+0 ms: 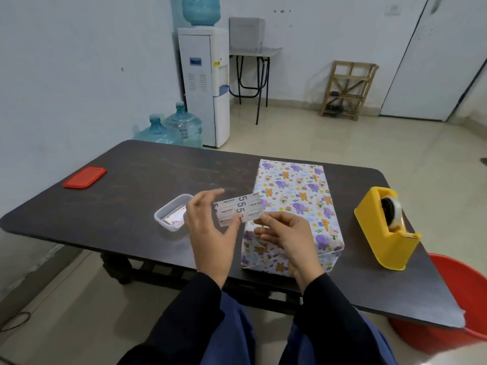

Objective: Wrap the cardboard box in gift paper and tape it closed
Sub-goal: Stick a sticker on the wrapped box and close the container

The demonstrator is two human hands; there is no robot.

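- Near the front edge of the table (131,180), right of centre, the cardboard box (295,196) lies flat. It is fully covered in animal-print gift paper, and its near end is folded shut. Wrapping is judged essentially complete.
- Just above the box's near left corner, both hands are together on one printed label strip (239,209).
- The right hand (287,235) pinches its right end. The left hand (210,227) steadies the left end with the thumb, fingers spread behind. This grip probably serves to peel off a label.
- Right of the box, a yellow tape dispenser (387,230) stands untouched, within easy reach.
- Left of the hands sits a clear tub (172,213), its contents indistinct. Its likely lid, a red lid (84,177), lies well apart at far left.
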